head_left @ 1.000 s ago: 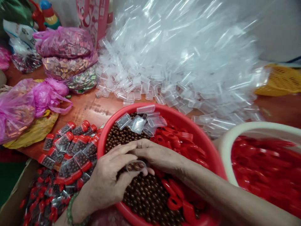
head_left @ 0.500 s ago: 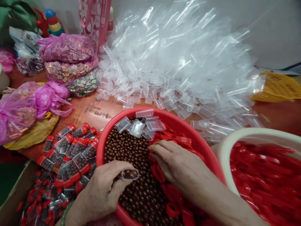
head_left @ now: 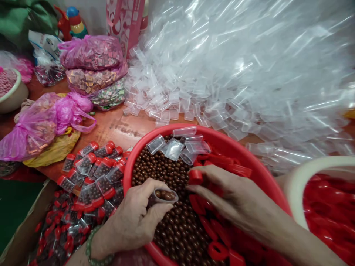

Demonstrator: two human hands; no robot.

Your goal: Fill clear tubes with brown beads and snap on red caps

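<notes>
My left hand is closed round a clear plastic tube, its oval mouth facing right, with brown balls inside. Between the thumb and fingers of my right hand is a red cap, just right of the tube and apart from it. Both hands are over a red basin. Glossy brown balls fill its left side, and loose red caps lie on its right. Several empty clear tubes rest on the balls near the far rim.
Capped, filled tubes are heaped left of the basin, spilling into a cardboard box. Behind rises a big pile of clear tubes. A white tub of red caps stands right. Pink bags sit at the back left.
My right hand has lifted out of the red caps with one cap in its fingers. My left hand still holds the filled tube. The view has swung slightly left.
</notes>
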